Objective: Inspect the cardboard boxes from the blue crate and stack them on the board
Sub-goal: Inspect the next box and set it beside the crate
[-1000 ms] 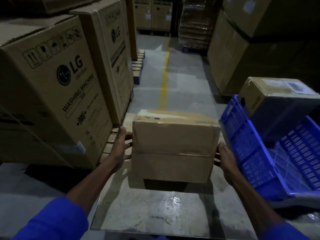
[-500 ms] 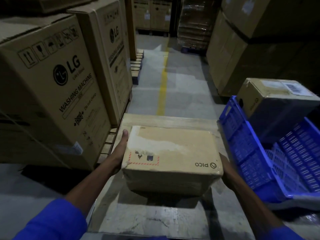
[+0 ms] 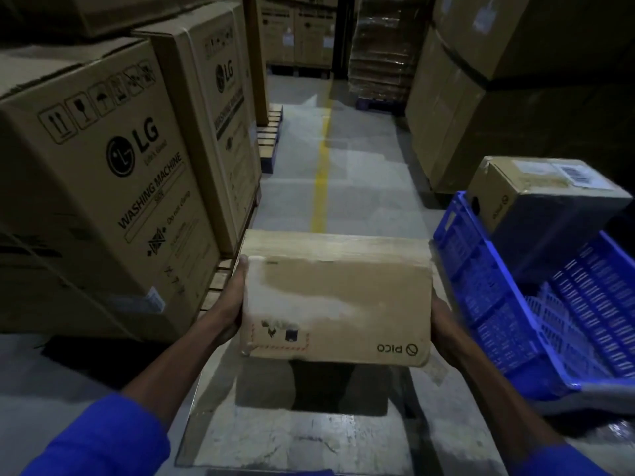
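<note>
Both hands, left and right, clamp the box above the board; finger positions cannot be told. Turn it slowly, checking every face.

Held box: "PICO", upside down
Big carton: "LG", "WASHING MACHINE", "Do not clamp"
Second carton: "LG"
Crate box: barcode label, unreadable

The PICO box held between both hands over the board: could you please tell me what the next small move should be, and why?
Probably lower it flat onto the board. The PICO box hangs above it, casting a shadow on its bare surface, with the left hand and right hand holding its ends. Another box waits in the blue crate.
</note>
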The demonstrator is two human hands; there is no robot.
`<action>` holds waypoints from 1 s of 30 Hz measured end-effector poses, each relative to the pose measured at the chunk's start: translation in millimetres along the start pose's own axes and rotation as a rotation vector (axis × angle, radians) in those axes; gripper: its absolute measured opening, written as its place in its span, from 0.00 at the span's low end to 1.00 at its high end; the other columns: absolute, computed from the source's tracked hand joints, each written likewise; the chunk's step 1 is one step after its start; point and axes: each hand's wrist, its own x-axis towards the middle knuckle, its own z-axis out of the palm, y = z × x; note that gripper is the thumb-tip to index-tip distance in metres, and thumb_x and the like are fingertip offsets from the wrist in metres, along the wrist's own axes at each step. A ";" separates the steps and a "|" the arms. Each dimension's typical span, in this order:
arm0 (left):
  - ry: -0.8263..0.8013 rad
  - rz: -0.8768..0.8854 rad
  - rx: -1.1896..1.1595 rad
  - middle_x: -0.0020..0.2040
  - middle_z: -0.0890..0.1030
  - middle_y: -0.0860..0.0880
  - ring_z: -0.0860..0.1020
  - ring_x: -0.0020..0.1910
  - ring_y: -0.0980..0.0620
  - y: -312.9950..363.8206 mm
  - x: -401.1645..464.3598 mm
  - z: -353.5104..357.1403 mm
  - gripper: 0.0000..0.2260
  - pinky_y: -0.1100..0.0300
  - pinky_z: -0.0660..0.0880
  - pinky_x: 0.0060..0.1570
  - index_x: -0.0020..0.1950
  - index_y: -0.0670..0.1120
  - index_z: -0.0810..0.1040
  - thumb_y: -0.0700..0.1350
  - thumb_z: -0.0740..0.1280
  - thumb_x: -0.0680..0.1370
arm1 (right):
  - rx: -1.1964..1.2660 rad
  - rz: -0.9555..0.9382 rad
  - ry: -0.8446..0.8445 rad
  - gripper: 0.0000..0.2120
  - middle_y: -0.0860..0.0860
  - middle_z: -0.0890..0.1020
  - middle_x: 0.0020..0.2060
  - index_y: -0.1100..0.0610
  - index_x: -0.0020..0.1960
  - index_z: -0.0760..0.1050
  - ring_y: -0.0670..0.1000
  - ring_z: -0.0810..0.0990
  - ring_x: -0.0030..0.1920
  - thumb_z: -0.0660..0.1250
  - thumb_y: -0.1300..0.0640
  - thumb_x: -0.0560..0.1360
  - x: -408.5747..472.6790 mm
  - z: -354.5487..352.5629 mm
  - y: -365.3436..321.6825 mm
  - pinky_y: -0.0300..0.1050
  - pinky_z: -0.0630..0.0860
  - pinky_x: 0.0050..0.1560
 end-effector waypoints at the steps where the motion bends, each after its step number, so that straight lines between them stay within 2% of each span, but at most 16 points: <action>1: 0.002 -0.005 -0.030 0.57 0.86 0.41 0.86 0.53 0.43 1.2 -0.4 1.8 0.29 0.50 0.82 0.48 0.65 0.49 0.81 0.66 0.50 0.84 | 0.025 -0.007 -0.011 0.29 0.58 0.88 0.52 0.51 0.62 0.82 0.60 0.86 0.54 0.49 0.35 0.85 -0.3 1.3 -0.9 0.62 0.80 0.59; 3: -0.003 -0.025 -0.098 0.58 0.86 0.42 0.84 0.56 0.42 1.4 -1.3 2.8 0.29 0.46 0.80 0.55 0.66 0.50 0.81 0.67 0.52 0.83 | 0.098 0.015 -0.043 0.36 0.55 0.86 0.59 0.44 0.72 0.76 0.58 0.83 0.63 0.45 0.25 0.80 -0.6 1.7 3.4 0.65 0.76 0.66; 4: 0.000 -0.029 -0.117 0.58 0.86 0.41 0.84 0.55 0.41 0.5 -2.3 2.1 0.28 0.45 0.79 0.56 0.65 0.49 0.81 0.66 0.53 0.83 | 0.127 0.023 -0.050 0.38 0.55 0.85 0.61 0.43 0.74 0.74 0.58 0.82 0.65 0.46 0.22 0.78 -1.3 3.0 5.0 0.66 0.75 0.67; 6: 0.011 -0.038 -0.120 0.55 0.86 0.41 0.85 0.51 0.42 -2.7 -3.7 0.8 0.24 0.47 0.79 0.52 0.63 0.46 0.82 0.62 0.57 0.84 | 0.172 0.017 -0.056 0.38 0.54 0.85 0.63 0.41 0.72 0.74 0.58 0.81 0.66 0.50 0.20 0.73 -3.4 2.6 8.1 0.67 0.73 0.69; 8: 0.010 -0.055 -0.127 0.51 0.86 0.41 0.84 0.47 0.43 -5.2 -7.1 -0.5 0.19 0.49 0.79 0.50 0.60 0.46 0.83 0.56 0.58 0.84 | 0.212 0.006 -0.047 0.33 0.55 0.84 0.63 0.43 0.71 0.76 0.58 0.80 0.67 0.53 0.24 0.77 -5.2 2.8 8.3 0.67 0.72 0.70; 9: 0.004 -0.061 -0.142 0.51 0.86 0.40 0.83 0.48 0.42 -7.4 -7.3 -0.9 0.17 0.48 0.79 0.52 0.58 0.46 0.84 0.52 0.58 0.83 | 0.220 0.011 -0.034 0.30 0.57 0.83 0.63 0.46 0.70 0.77 0.59 0.80 0.67 0.54 0.29 0.80 -6.1 2.4 7.8 0.68 0.72 0.71; 11: -0.009 -0.075 -0.150 0.58 0.83 0.38 0.80 0.55 0.40 -10.1 -6.3 -3.7 0.15 0.45 0.76 0.58 0.59 0.48 0.83 0.45 0.57 0.81 | 0.212 0.032 -0.012 0.23 0.60 0.83 0.61 0.52 0.66 0.78 0.62 0.80 0.65 0.54 0.39 0.85 -8.5 0.9 7.6 0.68 0.71 0.71; 12: 0.000 -0.080 -0.131 0.60 0.81 0.38 0.78 0.56 0.39 -11.3 -6.0 -3.6 0.16 0.45 0.75 0.57 0.60 0.49 0.81 0.42 0.57 0.79 | 0.199 0.040 -0.016 0.21 0.61 0.83 0.61 0.54 0.64 0.78 0.63 0.80 0.64 0.54 0.43 0.85 -9.6 1.0 8.5 0.67 0.71 0.71; 15: 0.072 -0.099 -0.026 0.58 0.76 0.42 0.73 0.51 0.44 -20.3 -6.0 0.0 0.20 0.52 0.71 0.47 0.63 0.52 0.76 0.35 0.57 0.76 | 0.146 0.062 -0.053 0.21 0.61 0.82 0.62 0.58 0.66 0.78 0.63 0.80 0.64 0.54 0.47 0.85 -11.4 2.2 17.0 0.65 0.73 0.68; 17: 0.056 -0.104 0.025 0.57 0.74 0.44 0.70 0.48 0.45 -28.7 -5.8 0.1 0.21 0.52 0.71 0.45 0.67 0.50 0.73 0.35 0.57 0.78 | 0.144 0.075 -0.044 0.20 0.59 0.82 0.63 0.57 0.67 0.77 0.61 0.79 0.64 0.55 0.48 0.86 -12.7 3.7 21.9 0.64 0.75 0.67; 20: 0.031 -0.093 0.095 0.65 0.75 0.44 0.75 0.56 0.44 -32.9 -2.2 -0.5 0.19 0.48 0.74 0.56 0.71 0.52 0.70 0.38 0.60 0.81 | 0.114 0.073 -0.033 0.18 0.54 0.83 0.62 0.51 0.66 0.78 0.58 0.81 0.63 0.56 0.45 0.86 -15.2 3.3 22.1 0.62 0.76 0.66; 22: 0.019 -0.098 0.148 0.71 0.73 0.44 0.76 0.61 0.44 -31.8 1.3 -0.2 0.25 0.50 0.75 0.60 0.78 0.52 0.62 0.38 0.63 0.82 | 0.083 0.062 -0.049 0.20 0.53 0.81 0.65 0.49 0.69 0.74 0.57 0.80 0.64 0.58 0.39 0.84 -15.1 2.1 20.3 0.64 0.76 0.66; 24: -0.027 -0.094 0.229 0.72 0.72 0.45 0.77 0.62 0.45 -30.5 2.9 2.4 0.32 0.51 0.79 0.58 0.82 0.54 0.55 0.38 0.64 0.82 | 0.054 0.054 -0.083 0.27 0.51 0.78 0.66 0.48 0.71 0.70 0.57 0.78 0.66 0.62 0.33 0.80 -14.7 1.3 17.9 0.64 0.75 0.67; 27: -0.073 -0.048 0.281 0.67 0.75 0.47 0.78 0.58 0.51 -29.6 1.1 7.7 0.32 0.60 0.80 0.47 0.82 0.56 0.57 0.37 0.65 0.82 | -0.024 0.040 -0.146 0.32 0.46 0.77 0.63 0.45 0.70 0.69 0.53 0.77 0.65 0.62 0.30 0.72 -16.4 3.9 13.4 0.63 0.74 0.67; 29: -0.092 -0.029 0.260 0.68 0.75 0.48 0.78 0.59 0.52 -30.3 1.2 5.7 0.31 0.59 0.81 0.49 0.81 0.56 0.58 0.37 0.66 0.83 | -0.060 0.014 -0.143 0.31 0.47 0.79 0.64 0.46 0.70 0.71 0.53 0.79 0.64 0.63 0.32 0.72 -15.9 5.0 14.8 0.62 0.76 0.66; 30: -0.105 -0.011 0.251 0.70 0.75 0.48 0.78 0.61 0.51 -30.8 0.4 3.1 0.31 0.55 0.81 0.54 0.81 0.57 0.58 0.38 0.66 0.82 | -0.054 -0.001 -0.134 0.25 0.50 0.81 0.64 0.46 0.68 0.73 0.54 0.81 0.63 0.65 0.36 0.75 -14.9 4.9 15.3 0.63 0.78 0.65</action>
